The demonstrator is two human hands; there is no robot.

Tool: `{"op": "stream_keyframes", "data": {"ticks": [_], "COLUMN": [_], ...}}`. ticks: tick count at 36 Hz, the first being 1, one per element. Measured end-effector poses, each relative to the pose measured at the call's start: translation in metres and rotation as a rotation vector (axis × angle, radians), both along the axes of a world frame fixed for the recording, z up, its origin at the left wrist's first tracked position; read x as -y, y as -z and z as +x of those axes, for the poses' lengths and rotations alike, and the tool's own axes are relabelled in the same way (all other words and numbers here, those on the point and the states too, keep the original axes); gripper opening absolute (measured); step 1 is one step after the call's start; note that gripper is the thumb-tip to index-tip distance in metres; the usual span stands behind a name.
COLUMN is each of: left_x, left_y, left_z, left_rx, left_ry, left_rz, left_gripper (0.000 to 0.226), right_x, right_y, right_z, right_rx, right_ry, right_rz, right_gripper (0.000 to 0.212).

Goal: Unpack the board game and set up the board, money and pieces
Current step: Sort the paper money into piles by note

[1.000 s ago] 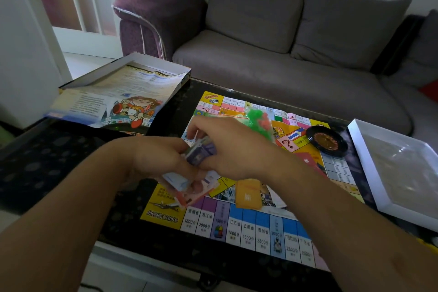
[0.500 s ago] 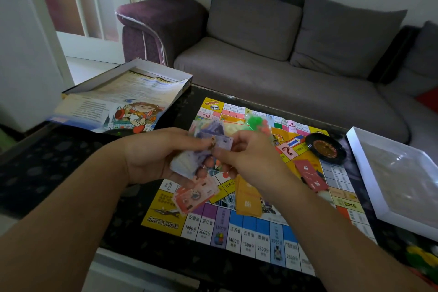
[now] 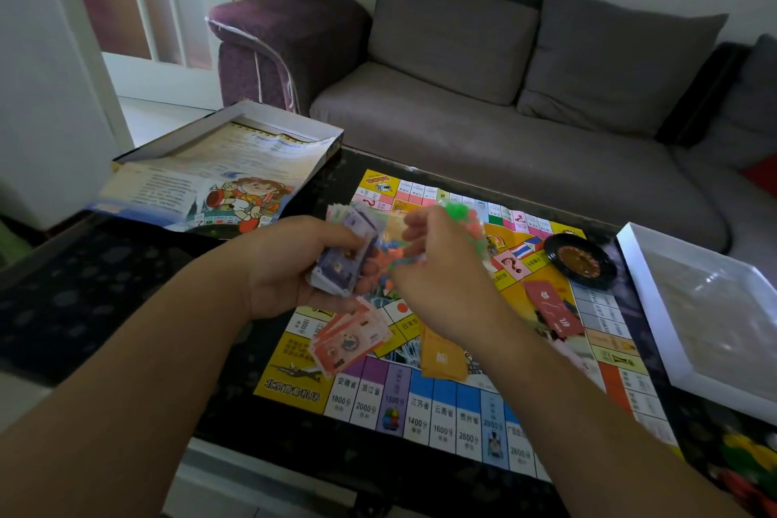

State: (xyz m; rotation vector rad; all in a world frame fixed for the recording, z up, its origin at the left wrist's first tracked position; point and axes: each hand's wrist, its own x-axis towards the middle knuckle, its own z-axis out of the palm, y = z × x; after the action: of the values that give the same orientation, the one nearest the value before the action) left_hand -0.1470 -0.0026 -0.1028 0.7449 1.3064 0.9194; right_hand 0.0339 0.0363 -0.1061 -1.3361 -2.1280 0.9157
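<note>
The colourful game board (image 3: 441, 412) lies unfolded on the dark table. Over its left part my left hand (image 3: 290, 265) grips a stack of paper money (image 3: 340, 265), purple notes on top. My right hand (image 3: 437, 278) pinches a note at the stack's right edge; the note is blurred. A small pile of orange-red notes (image 3: 353, 339) lies on the board just below my hands. An orange card deck (image 3: 443, 355) and a red card deck (image 3: 555, 309) also lie on the board. A clear bag of green and orange pieces (image 3: 460, 217) sits behind my right hand.
The box lid (image 3: 235, 130) holding a rules sheet (image 3: 218, 193) sits at the table's back left. A black roulette wheel (image 3: 578, 261) rests on the board's right edge. The white box tray (image 3: 647, 307) stands at the right. A grey sofa (image 3: 504, 139) runs behind the table.
Both hands rose slightly over the board with the money stack. The orange-red notes that hung under my left hand now lie on the board.
</note>
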Motion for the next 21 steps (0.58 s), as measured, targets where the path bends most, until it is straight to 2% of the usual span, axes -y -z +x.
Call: {"op": "stream_keyframes", "data": {"ticks": [2,3,6,13,21], "left_x": [-0.002,-0.003,-0.004,-0.003,-0.003], "left_y": [0.001,0.002,0.002,0.001,-0.004], "left_z": [-0.004,-0.006,-0.01,-0.009,-0.006], "left_rx": [-0.066,-0.098,-0.127,-0.13,-0.126], "left_ry": [-0.092,-0.13,-0.192,-0.172,-0.167], "left_rz": [-0.011,-0.021,-0.046,-0.054,-0.054], "left_gripper": [0.022,0.02,0.019,0.018,0.016], "right_x": [0.006,0.01,0.017,0.009,0.002], "right_y": [0.014,0.023,0.05,0.064,0.059], "right_z": [0.001,0.0,-0.005,-0.012,-0.018], "right_rx": [0.137,0.202,0.395,0.469,0.537], "right_ry": [-0.053,-0.111,-0.224,-0.267,-0.273], "right_rz": [0.0,-0.012,0.029,0.034,0.023], "right_gripper": [0.029,0.031,0.06,0.077,0.077]}}
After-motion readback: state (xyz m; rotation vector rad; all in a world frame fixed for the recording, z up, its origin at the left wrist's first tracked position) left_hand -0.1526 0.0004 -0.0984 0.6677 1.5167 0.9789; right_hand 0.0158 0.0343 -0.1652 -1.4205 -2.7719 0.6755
